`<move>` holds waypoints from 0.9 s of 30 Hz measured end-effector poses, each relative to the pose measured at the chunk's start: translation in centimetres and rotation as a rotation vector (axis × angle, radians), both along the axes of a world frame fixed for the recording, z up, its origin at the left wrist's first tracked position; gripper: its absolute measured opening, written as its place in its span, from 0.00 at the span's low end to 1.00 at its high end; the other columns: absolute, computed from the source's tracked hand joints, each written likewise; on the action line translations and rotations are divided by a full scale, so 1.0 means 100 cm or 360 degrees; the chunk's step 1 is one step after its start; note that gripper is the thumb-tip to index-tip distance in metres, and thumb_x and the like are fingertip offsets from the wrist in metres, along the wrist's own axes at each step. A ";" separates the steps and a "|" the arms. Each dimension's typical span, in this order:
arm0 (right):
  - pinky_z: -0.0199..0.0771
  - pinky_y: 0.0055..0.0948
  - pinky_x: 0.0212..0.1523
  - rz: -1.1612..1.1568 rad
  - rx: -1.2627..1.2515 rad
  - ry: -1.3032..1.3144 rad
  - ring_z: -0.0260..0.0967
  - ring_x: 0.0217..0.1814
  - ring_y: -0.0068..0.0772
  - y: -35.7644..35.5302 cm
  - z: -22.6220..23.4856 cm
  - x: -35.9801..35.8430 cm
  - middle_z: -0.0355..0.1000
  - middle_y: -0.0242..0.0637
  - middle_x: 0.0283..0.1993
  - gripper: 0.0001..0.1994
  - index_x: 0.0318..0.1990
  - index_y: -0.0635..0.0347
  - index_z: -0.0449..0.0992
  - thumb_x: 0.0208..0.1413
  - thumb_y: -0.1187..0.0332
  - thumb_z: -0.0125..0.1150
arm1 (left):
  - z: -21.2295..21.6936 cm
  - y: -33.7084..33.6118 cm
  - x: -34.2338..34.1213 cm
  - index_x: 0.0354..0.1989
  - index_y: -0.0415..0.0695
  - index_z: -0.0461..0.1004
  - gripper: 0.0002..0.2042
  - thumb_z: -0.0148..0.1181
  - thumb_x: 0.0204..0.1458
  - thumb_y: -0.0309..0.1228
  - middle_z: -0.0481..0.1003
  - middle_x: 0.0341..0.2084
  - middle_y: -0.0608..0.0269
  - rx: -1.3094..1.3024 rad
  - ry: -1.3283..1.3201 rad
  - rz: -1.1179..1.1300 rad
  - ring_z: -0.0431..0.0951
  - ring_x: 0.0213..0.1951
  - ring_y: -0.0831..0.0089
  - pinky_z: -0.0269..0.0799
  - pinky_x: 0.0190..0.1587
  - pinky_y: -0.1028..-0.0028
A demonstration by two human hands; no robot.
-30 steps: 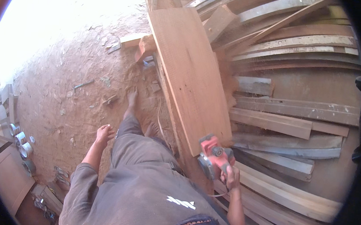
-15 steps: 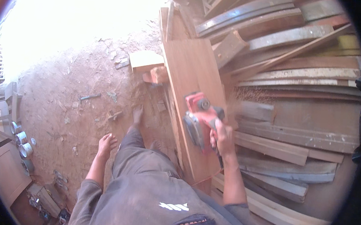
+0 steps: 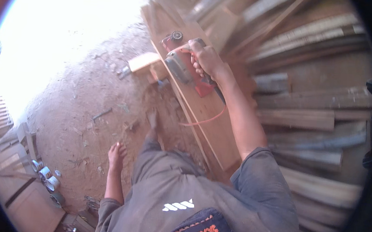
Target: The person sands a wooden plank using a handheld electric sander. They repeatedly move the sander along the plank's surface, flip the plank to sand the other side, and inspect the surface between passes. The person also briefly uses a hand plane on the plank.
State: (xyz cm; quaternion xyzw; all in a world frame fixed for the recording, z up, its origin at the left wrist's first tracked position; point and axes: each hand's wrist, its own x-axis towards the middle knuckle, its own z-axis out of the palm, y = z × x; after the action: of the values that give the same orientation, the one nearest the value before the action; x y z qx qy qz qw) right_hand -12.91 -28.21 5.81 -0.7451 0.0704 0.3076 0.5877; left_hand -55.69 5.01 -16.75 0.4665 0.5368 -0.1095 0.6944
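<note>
My right hand (image 3: 208, 61) is wrapped round the rear handle of a red electric hand planer (image 3: 183, 66). The planer sits on the far part of a long, flat wooden board (image 3: 209, 122), with its round front knob pointing away from me. A reddish cord (image 3: 205, 122) trails from the tool's back end and loops over the board's left edge. My left hand (image 3: 117, 155) hangs free over the dirt floor, left of my legs, its fingers loosely bent and nothing seen in them.
Stacked planks and beams (image 3: 298, 119) fill the right side. A pale wood block (image 3: 144, 63) stands against the board's left side. On the dirt floor lie a hammer (image 3: 103, 114) and wood scraps. Several white tins (image 3: 46, 174) stand at the lower left near wooden panels.
My right hand has pushed the planer forward along the board, away from me, and the arm is now stretched out. The view has shifted. My left hand still hangs free.
</note>
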 end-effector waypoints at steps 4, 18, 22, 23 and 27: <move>0.58 0.23 0.15 -0.0101 -0.0121 -0.0087 0.59 0.15 0.17 -0.087 0.005 -0.135 0.63 0.24 0.18 0.28 0.28 0.58 0.75 0.70 0.42 0.50 | 0.004 -0.023 0.022 0.67 0.40 0.69 0.25 0.61 0.67 0.40 0.78 0.54 0.58 0.0128 -0.0152 -0.0260 0.81 0.49 0.67 0.77 0.45 0.69; 0.58 0.22 0.18 -0.1125 -0.0481 0.0300 0.61 0.17 0.16 -0.291 0.046 -0.619 0.66 0.26 0.18 0.22 0.32 0.60 0.77 0.71 0.50 0.56 | 0.118 -0.351 0.058 0.70 0.49 0.67 0.39 0.74 0.50 0.45 0.67 0.69 0.54 0.1529 -0.1628 -0.2243 0.63 0.72 0.53 0.55 0.72 0.48; 0.62 0.24 0.17 -0.1402 -0.0372 0.0248 0.62 0.19 0.15 -0.284 0.032 -0.651 0.70 0.28 0.26 0.18 0.42 0.62 0.78 0.70 0.53 0.59 | 0.119 -0.390 0.064 0.74 0.51 0.62 0.43 0.70 0.51 0.52 0.57 0.76 0.56 0.1734 -0.1720 -0.2625 0.51 0.78 0.58 0.44 0.75 0.40; 0.62 0.24 0.17 -0.1474 -0.0373 0.0343 0.63 0.19 0.15 -0.284 0.027 -0.653 0.71 0.29 0.28 0.17 0.44 0.61 0.78 0.70 0.54 0.59 | 0.117 -0.390 0.061 0.75 0.51 0.61 0.41 0.69 0.54 0.49 0.56 0.77 0.57 0.1870 -0.1696 -0.2672 0.50 0.79 0.58 0.45 0.75 0.41; 0.70 0.26 0.24 -0.1209 -0.0289 0.0017 0.69 0.25 0.20 -0.291 0.009 -0.649 0.75 0.32 0.34 0.16 0.50 0.60 0.79 0.68 0.55 0.62 | 0.112 -0.363 0.043 0.76 0.52 0.60 0.39 0.66 0.56 0.44 0.54 0.78 0.55 0.2050 -0.1701 -0.2903 0.48 0.80 0.58 0.44 0.76 0.44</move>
State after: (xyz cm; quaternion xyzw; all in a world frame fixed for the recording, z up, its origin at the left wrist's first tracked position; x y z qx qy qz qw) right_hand -77.78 -57.27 6.74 -0.7134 0.3712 0.0646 0.5909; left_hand -51.38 -31.30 -5.55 0.9124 -0.3791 -0.0650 0.1402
